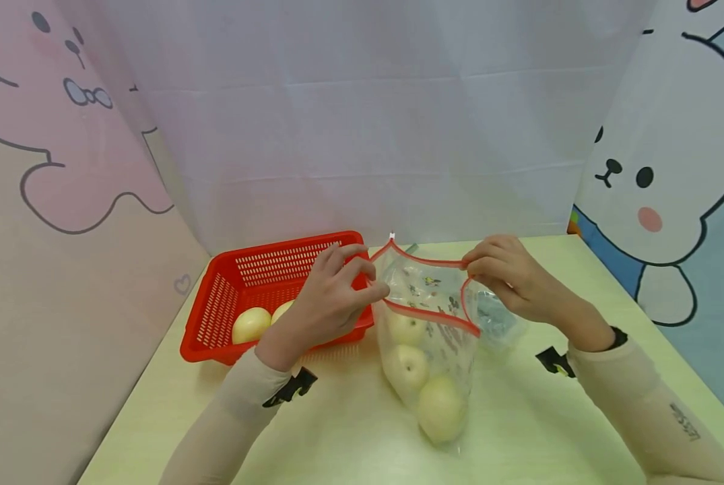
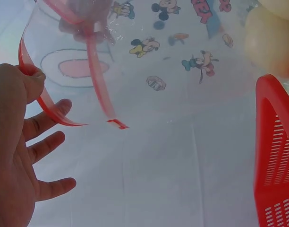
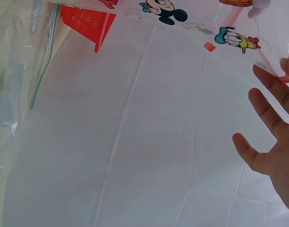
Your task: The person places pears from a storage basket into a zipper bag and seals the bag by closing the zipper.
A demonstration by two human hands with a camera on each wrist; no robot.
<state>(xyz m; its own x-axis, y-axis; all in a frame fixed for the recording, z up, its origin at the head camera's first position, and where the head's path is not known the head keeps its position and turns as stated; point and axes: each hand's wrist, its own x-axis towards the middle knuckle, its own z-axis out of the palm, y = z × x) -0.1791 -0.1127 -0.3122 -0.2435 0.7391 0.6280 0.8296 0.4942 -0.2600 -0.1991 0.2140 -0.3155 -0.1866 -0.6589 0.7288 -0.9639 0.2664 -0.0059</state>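
Observation:
A clear zip bag [image 1: 437,350] with a red-edged mouth and printed cartoon figures hangs upright between my hands. Several pale yellow round fruits [image 1: 442,407], which look like pears or apples, are stacked inside it. My left hand [image 1: 331,296] pinches the left side of the red rim between thumb and forefinger; the left wrist view shows its other fingers spread [image 2: 50,187]. On the opposite side, my right hand [image 1: 510,279] pinches the red rim at the far right corner, other fingers spread in the right wrist view [image 3: 265,118]. The bag's mouth gapes between them.
A red plastic basket [image 1: 216,286] stands at the back left, with pale fruits [image 1: 251,325] in it, partly hidden by my left arm. Behind the bag to the right lies another clear plastic bag [image 1: 496,316] with a green zip strip. A pale curtain [image 1: 362,135] closes off the back.

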